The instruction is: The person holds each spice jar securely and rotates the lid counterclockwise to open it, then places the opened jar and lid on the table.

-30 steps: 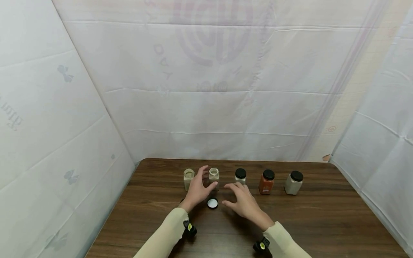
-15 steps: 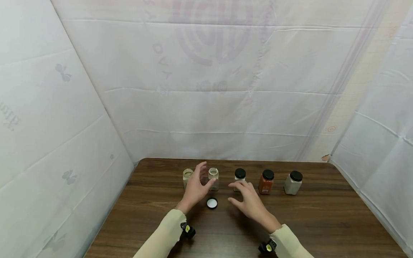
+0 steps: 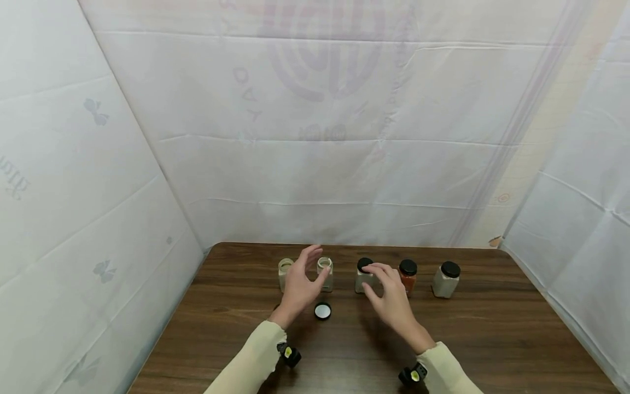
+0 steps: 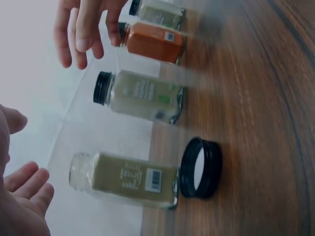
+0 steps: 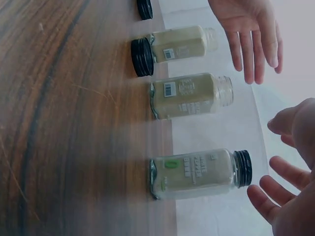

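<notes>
My left hand (image 3: 301, 284), fingers spread and holding nothing, hovers between two uncapped square glass spice jars. One uncapped jar (image 3: 284, 280) is to its left, partly behind the hand. The other uncapped jar (image 3: 327, 281) stands just right of it, filled with pale greenish powder (image 4: 128, 177). My right hand (image 3: 390, 298) has its thumb and fingers apart, with fingertips right at the black lid (image 5: 243, 168) of a capped jar of pale powder (image 5: 192, 172). No object sits in its grasp. In front of the second jar a loose black lid (image 3: 322, 311) shows its white inside.
Right of that capped jar stand a capped jar of orange-red powder (image 3: 408, 268), partly behind my right hand, and another capped pale jar (image 3: 445, 280). Another loose black lid (image 5: 144, 9) lies at the left. White sheeting (image 3: 315, 164) hangs behind the brown wooden table (image 3: 492, 339).
My right hand has moved rightward and slightly up, uncovering the middle capped jar and overlapping the orange-red one. The left hand stays nearly in place, raised a little. The jars stand where they were.
</notes>
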The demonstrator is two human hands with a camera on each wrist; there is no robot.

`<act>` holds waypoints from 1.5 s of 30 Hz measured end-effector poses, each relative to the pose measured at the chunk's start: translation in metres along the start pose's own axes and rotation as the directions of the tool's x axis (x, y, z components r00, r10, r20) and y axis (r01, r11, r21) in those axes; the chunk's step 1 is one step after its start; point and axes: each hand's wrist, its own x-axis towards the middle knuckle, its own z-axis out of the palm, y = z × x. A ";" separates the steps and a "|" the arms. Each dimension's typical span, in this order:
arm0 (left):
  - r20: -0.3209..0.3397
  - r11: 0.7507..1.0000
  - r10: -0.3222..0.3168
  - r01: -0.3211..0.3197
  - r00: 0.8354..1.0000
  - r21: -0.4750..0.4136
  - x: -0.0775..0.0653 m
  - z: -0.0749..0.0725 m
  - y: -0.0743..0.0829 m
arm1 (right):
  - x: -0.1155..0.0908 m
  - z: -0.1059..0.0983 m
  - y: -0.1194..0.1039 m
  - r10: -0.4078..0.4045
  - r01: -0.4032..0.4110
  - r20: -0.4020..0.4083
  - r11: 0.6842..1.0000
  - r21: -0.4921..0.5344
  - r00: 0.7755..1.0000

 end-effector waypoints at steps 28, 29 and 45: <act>0.186 0.997 0.025 -0.011 0.982 -0.075 -0.004 0.029 0.012 | 0.014 -0.013 0.010 0.079 -0.077 0.053 0.996 -0.037 0.995; 0.188 0.997 0.016 -0.002 0.982 -0.072 -0.004 0.031 0.012 | 0.015 -0.014 0.009 0.089 -0.087 0.061 0.996 -0.037 0.994; 0.283 0.994 -0.108 0.106 0.953 0.020 0.001 0.062 0.006 | 0.026 -0.012 0.016 0.202 -0.193 0.137 0.978 -0.077 0.970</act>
